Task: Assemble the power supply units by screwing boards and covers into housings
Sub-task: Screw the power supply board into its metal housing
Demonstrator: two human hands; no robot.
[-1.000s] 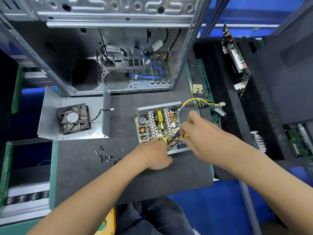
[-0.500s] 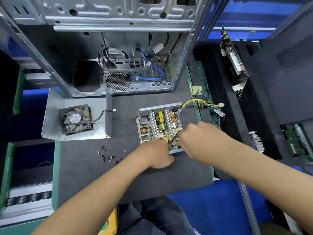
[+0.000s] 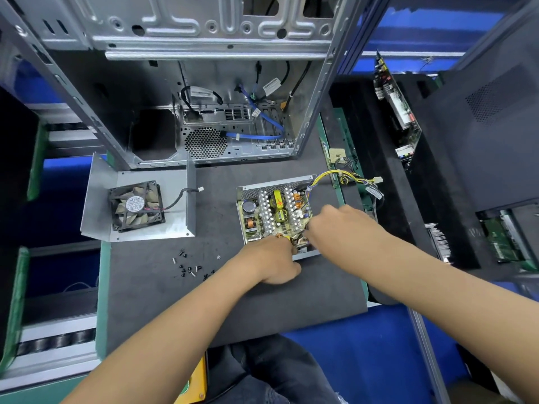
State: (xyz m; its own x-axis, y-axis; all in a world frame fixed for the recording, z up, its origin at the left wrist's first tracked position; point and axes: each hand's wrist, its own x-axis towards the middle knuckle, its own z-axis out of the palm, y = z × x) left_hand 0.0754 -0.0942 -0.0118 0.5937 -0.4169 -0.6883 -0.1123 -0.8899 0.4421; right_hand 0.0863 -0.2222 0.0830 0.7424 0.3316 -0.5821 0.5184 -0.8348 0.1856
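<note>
Grey mat [image 3: 163, 301] is bearing the open housing [image 3: 306, 253] with its board [image 3: 274, 214] seated inside. Both hands are meeting at its near right corner: left hand [image 3: 272, 262] curled, right hand [image 3: 338, 228] curled; any held item cannot be told.

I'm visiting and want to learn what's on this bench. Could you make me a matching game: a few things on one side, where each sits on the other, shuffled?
Things:
1. fan
2. loose screws
3. circuit board
4. blue cable

Places:
A. inside the big computer case
B. in the open housing under both hands
C. scattered on the dark mat
D. on the bent metal cover, far left

Pairs: 1-D, 2-C, 3-B, 4-A
</note>
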